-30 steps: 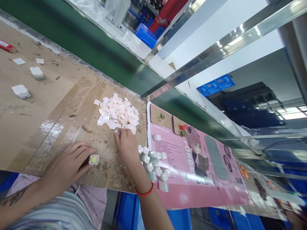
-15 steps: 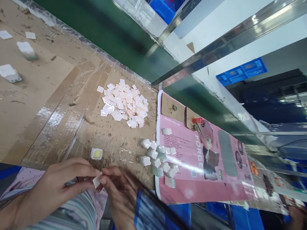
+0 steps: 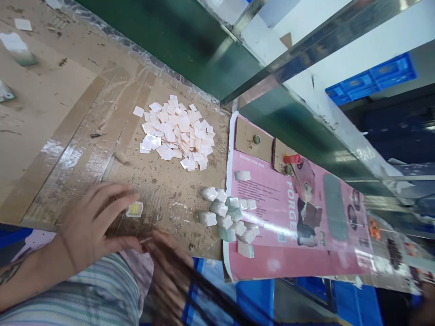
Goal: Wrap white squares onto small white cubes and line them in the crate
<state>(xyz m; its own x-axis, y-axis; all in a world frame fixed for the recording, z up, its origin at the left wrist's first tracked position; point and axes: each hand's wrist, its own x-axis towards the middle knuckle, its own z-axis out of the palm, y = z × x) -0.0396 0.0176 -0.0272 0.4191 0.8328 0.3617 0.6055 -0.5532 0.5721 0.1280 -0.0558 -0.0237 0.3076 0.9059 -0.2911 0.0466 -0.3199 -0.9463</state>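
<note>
A cardboard-covered table (image 3: 78,97) was bounded along its far edge by a green board (image 3: 152,31). The left hand (image 3: 97,222) was held above the near edge with thumb and fingers spread. The yellow-topped block (image 3: 134,209) was set on the table near that edge, just beside the left fingertips; whether it was touched could not be told. The right hand (image 3: 170,258) was placed at the near edge, its fingertips brought close to the tip of the left thumb. It was blurred and partly covered by dark strands (image 3: 212,287), so whether anything was pinched in it could not be told.

Pale thin squares (image 3: 180,131) were heaped toward the far edge, to the left of a pink printed sheet (image 3: 272,262). White-and-green blocks (image 3: 226,217) were clustered across the left edge of this sheet, and a lone pale block (image 3: 242,175) was found farther back on it. Near the sheet's far left corner, two cardboard pieces (image 3: 246,140) were laid side by side, with a red object (image 3: 292,158) seen at the right-hand one.
</note>
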